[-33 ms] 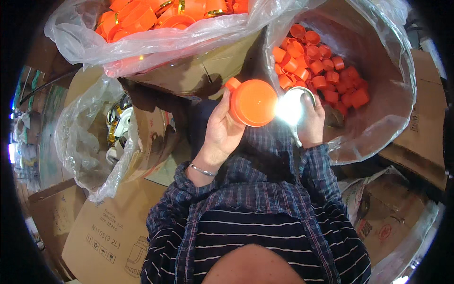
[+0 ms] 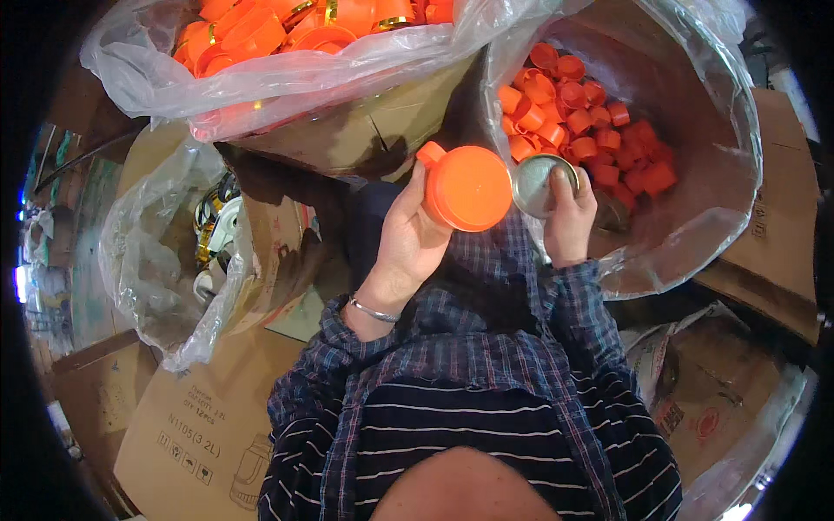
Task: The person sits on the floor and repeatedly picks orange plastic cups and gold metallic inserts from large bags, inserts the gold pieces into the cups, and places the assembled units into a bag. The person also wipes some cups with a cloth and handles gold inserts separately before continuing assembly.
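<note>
Cup [image 2: 470, 189], orange and handled, is held by its side in the left hand [image 2: 412, 236], just beside the round metal disc [image 2: 532, 180] pinched at its edge by the right hand [image 2: 571, 215]; keep both grips light and steady.

Middling light. Round orange plastic cup with handle [image 2: 470, 188] looks crisp to me; shadow on brown cardboard box [image 2: 347, 135] upper-left; blue-white glare [image 2: 23, 282] far left; outermost edges bowed, blackened.
</note>
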